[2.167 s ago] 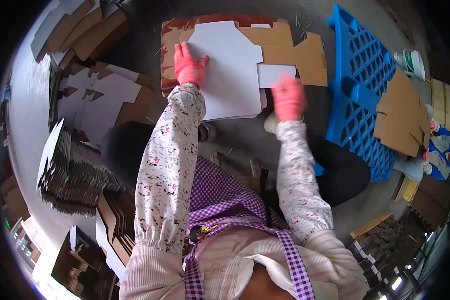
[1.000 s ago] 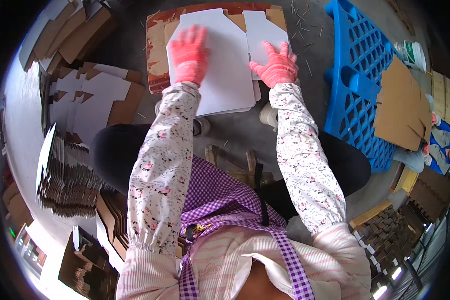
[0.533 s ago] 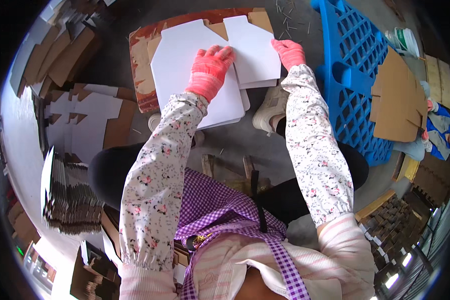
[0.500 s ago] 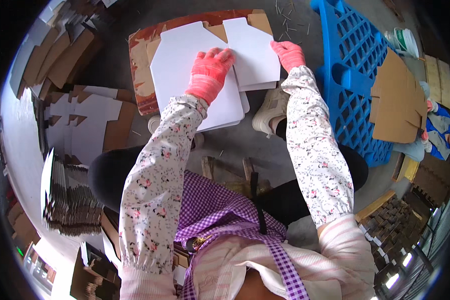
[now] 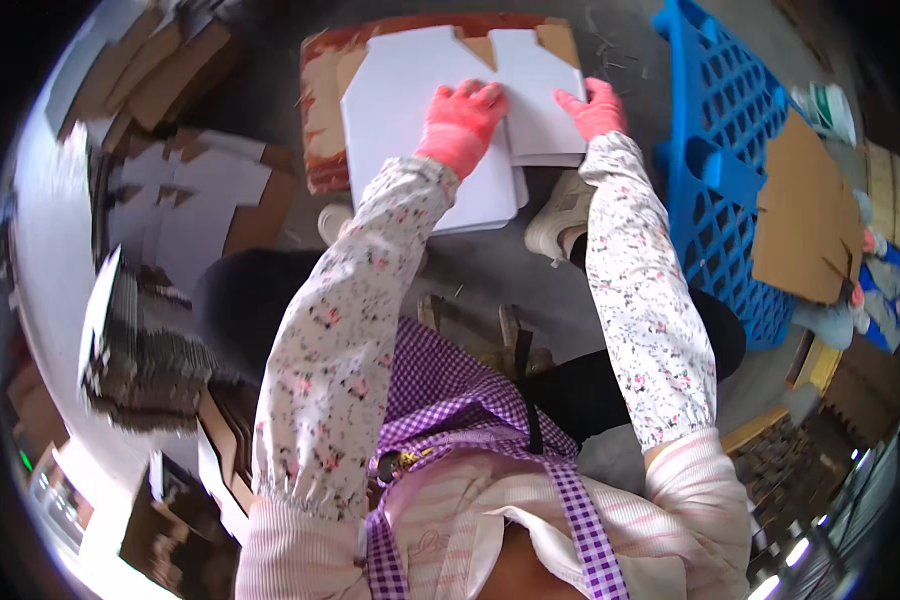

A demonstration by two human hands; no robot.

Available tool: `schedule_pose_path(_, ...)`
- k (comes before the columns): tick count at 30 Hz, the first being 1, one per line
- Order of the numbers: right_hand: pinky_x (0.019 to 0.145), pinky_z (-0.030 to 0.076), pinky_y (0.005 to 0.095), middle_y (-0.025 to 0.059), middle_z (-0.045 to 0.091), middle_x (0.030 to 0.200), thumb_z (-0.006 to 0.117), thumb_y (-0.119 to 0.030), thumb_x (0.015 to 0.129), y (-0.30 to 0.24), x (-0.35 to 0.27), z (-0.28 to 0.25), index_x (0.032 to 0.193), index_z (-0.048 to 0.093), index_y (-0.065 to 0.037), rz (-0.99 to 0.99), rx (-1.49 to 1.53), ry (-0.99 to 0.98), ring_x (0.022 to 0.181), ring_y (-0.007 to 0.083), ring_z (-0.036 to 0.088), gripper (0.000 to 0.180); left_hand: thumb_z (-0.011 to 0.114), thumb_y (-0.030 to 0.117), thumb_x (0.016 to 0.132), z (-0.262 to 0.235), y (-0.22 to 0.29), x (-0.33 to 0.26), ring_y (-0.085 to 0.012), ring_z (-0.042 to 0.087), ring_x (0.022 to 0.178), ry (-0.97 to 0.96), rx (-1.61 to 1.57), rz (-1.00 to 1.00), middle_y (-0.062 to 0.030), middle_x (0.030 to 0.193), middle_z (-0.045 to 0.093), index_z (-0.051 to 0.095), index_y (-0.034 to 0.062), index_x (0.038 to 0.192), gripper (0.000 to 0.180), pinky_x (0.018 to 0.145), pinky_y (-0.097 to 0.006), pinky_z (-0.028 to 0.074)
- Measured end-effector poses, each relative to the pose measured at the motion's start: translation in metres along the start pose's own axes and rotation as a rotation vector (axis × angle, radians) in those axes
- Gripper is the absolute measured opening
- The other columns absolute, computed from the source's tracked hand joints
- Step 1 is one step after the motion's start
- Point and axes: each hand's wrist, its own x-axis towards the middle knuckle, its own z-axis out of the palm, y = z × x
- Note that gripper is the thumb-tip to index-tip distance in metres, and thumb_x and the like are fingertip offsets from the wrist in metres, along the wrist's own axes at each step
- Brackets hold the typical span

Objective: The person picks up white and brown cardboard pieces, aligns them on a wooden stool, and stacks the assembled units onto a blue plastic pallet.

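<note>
White cardboard sheets (image 5: pixel 410 75), cut with angled corners and a notch, lie stacked on a low, worn red-brown board (image 5: pixel 322 122). My left hand (image 5: pixel 462 128), in a pink-red glove, rests on the top sheet near its middle fold, fingers spread flat. At the far right, my right hand (image 5: pixel 597 110), gloved alike, is beside the edge of the narrower white panel (image 5: pixel 538 95). Its thumb reaches over that edge, apart from the fingers. Whether the fingertips touch the panel's underside cannot be seen.
A blue plastic pallet (image 5: pixel 715 180) stands at the right, with a brown cardboard piece (image 5: pixel 805 215) against it. Stacked cardboard sheets (image 5: pixel 135 350) and flat blanks (image 5: pixel 185 210) fill the left. A white bucket (image 5: pixel 832 110) and another person (image 5: pixel 880 285) are farther right.
The view has shifted, so the board and sheets appear farther right and slightly higher. My right hand's pinch on the panel's edge has loosened, thumb and fingers now apart. My left hand stays on the sheet.
</note>
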Motion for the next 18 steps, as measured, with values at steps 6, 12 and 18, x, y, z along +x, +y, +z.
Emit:
schedule_pose_path(6,0.093,0.04,0.0393,0.0157,0.047,0.123,0.075,-0.042,0.063,-0.005,-0.006,0.002,0.122,0.048,-0.013,-0.004,-0.094,0.015,0.112,0.0315,0.048,0.071,0.071,0.025,0.064,-0.006,-0.035,-0.039,-0.0284,0.047,0.109,0.305,0.054,-0.441,-0.0082,0.116,0.051,0.056,0.0157,0.108,0.047,0.085,-0.039,0.042)
schedule_pose_path(12,0.095,0.039,0.0404,0.0146,0.049,0.123,0.068,-0.046,0.071,-0.026,-0.013,-0.001,0.125,0.045,-0.015,-0.001,-0.226,-0.007,0.113,0.0326,0.048,0.066,0.072,0.024,0.068,-0.004,-0.083,-0.07,-0.0318,0.047,0.113,0.218,-0.33,-0.909,-0.0144,0.132,0.042,0.044,0.0113,0.125,0.064,0.093,-0.04,0.04)
schedule_pose_path(18,0.096,0.039,0.0407,0.0125,0.046,0.125,0.067,-0.044,0.072,-0.034,-0.018,0.001,0.126,0.045,-0.016,0.052,-0.262,-0.057,0.115,0.0312,0.046,0.065,0.059,0.006,0.072,0.002,-0.045,-0.024,-0.0272,0.04,0.121,0.209,-0.004,-0.157,-0.0056,0.138,0.037,0.042,0.0197,0.129,0.061,0.099,-0.037,0.036)
